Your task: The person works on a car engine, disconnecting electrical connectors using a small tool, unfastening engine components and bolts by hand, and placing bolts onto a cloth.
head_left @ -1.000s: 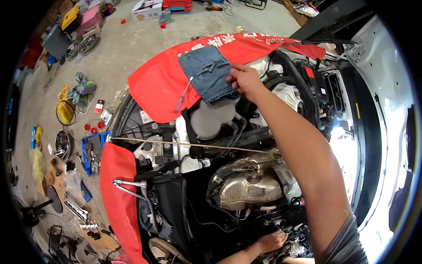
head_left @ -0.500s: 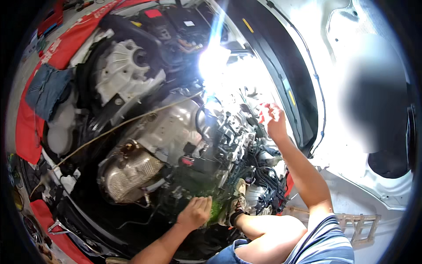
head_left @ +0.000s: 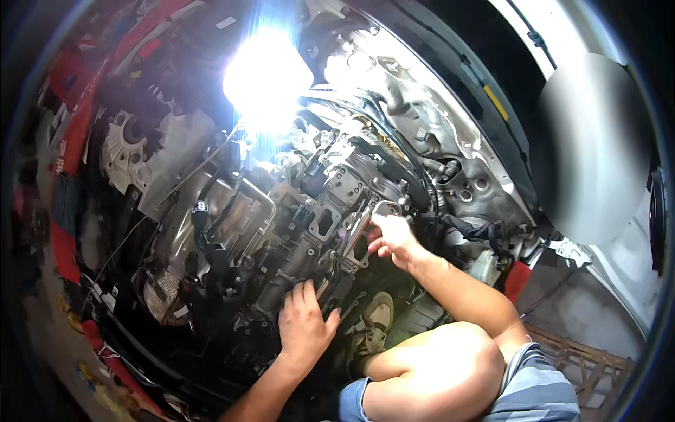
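Note:
An engine [head_left: 302, 246] with metal ports, brackets and hoses fills the middle of the open engine bay. My left hand [head_left: 306, 327] lies on its near side, fingers stretched flat against the dark casing and thumb apart. To the right, my right hand [head_left: 395, 240] has its fingers curled at the engine's right edge, beside a curved metal piece [head_left: 387, 208]. Whatever is between those fingers, if anything, is hidden. A flat metal flange with a dark opening [head_left: 325, 221] sits up and left of this hand.
A bright work lamp [head_left: 268, 74] glares at the upper middle. Red cover cloth [head_left: 70, 260] runs along the left edge. My bent knee [head_left: 450, 352] and shoe [head_left: 380, 313] are inside the bay. The raised hood [head_left: 520, 42] stands at upper right; a wooden rack [head_left: 583, 362] lies lower right.
My right hand has come down and nearer, from the far right of the bay to the engine's edge. My left hand has gone from curled to spread flat on the engine. The view has shifted.

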